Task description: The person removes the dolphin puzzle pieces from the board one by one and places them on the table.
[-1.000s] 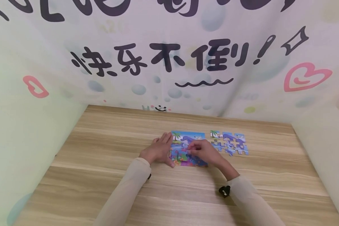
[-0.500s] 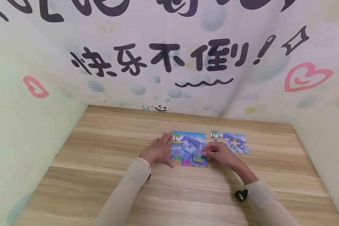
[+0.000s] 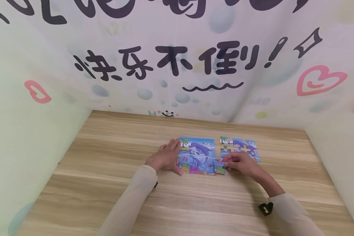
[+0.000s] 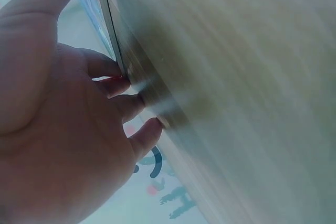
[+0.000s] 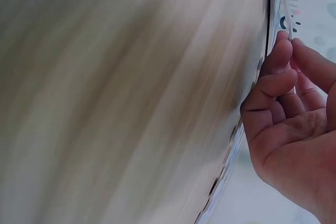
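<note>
A dolphin picture puzzle board [image 3: 198,146] lies flat on the wooden table. My left hand [image 3: 164,158] rests along the board's left edge, fingers spread upward and thumb at the lower corner; in the left wrist view its fingertips reach the tabletop. With thumb and forefinger, my right hand [image 3: 244,165] pinches a jigsaw piece [image 3: 219,167] with coral colours at the board's lower right edge. Seen edge-on in the right wrist view, the jigsaw piece [image 5: 287,11] is a thin strip above the pinching fingertips. Its exact overlap with the board is hard to tell.
Right of the board lies a group of loosely joined jigsaw pieces [image 3: 238,143] with a palm and dolphin, partly covered by my right hand. The wooden table [image 3: 177,203] meets a printed white curtain [image 3: 153,98] behind and pale walls at both sides.
My right hand has carried the pinched jigsaw piece rightward across the board to its right edge, uncovering the dolphin picture. My left hand has stayed at the board's left edge.
</note>
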Tool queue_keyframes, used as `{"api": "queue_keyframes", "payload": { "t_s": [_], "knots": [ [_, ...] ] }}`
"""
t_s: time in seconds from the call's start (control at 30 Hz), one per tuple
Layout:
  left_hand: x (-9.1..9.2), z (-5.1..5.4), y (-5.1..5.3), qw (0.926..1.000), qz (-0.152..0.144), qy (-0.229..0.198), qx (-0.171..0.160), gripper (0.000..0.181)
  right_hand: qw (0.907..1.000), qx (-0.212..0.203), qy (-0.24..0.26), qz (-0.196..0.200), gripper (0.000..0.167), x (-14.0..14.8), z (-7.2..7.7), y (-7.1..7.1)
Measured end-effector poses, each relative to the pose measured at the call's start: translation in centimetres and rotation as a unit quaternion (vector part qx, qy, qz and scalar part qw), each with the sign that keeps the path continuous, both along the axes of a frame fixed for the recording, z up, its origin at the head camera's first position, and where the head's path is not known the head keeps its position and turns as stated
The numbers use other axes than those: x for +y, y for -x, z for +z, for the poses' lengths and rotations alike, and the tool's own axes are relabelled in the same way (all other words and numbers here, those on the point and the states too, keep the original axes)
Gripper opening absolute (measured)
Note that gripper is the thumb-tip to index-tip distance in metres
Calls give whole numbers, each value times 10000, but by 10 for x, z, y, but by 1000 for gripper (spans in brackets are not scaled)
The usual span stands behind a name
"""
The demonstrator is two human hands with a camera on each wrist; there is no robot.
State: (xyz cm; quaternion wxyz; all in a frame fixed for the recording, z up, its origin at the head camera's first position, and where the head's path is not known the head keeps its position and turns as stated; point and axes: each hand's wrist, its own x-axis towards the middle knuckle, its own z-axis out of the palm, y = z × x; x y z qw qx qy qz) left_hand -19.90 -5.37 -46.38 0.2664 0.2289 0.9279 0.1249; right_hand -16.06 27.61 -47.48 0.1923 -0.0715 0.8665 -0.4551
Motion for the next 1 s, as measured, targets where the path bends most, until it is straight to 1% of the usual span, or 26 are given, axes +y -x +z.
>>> {"api": "queue_keyframes", "payload": {
  "t_s": [0.17, 0.37, 0.57, 0.77, 0.9, 1.0],
  "knots": [
    [0, 0, 0, 10000, 17, -21, -7, 124, 10000, -14, -14, -3, 11, 9, 3, -1],
    [-1, 1, -1, 10000, 30, -37, -22, 124, 9998, 44, -215, 22, 11, 17, 3, 0],
    [-1, -1, -1, 10000, 23, -49, -24, 123, 9978, 301, -578, 102, 9, 20, 1, 1],
    [0, -3, 0, 10000, 48, -19, 10, 123, 9900, 780, -1146, 265, 9, 20, 0, 1],
    [0, -3, 0, 10000, 51, 0, 6, 124, 9845, 1001, -1365, 466, 13, 16, 0, -1],
    [0, -3, 1, 10000, 45, 2, -5, 124, 9813, 1086, -1471, 597, 18, 14, 0, -2]
  ]
}}
